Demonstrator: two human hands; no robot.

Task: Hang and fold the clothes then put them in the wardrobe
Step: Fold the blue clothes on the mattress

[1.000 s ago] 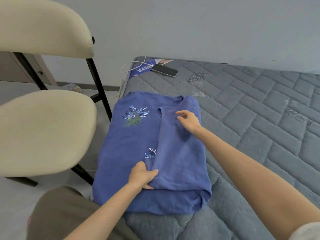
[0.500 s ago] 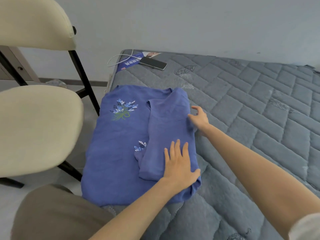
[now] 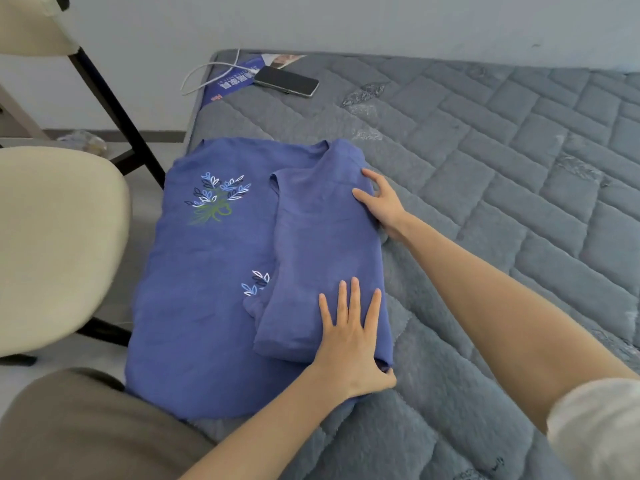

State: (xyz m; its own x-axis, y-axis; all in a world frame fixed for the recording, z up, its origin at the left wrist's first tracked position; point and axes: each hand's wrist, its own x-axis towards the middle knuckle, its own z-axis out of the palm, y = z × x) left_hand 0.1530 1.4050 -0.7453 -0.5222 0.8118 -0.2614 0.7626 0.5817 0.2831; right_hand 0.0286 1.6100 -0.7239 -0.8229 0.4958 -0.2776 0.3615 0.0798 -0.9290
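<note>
Head: left hand [image 3: 349, 337] now flat, seemingly pressing shirt [image 3: 207, 289].

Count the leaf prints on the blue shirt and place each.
2. A large spray on the shirt's far left, a small sprig beside the folded flap's edge, near the left hand. The flap may hide more.

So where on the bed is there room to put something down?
The mattress right of the blue shirt is bare, back to the wall. A smaller patch lies between the shirt and the phone. Crowded: the far corner with phone, booklet and cable.
</note>
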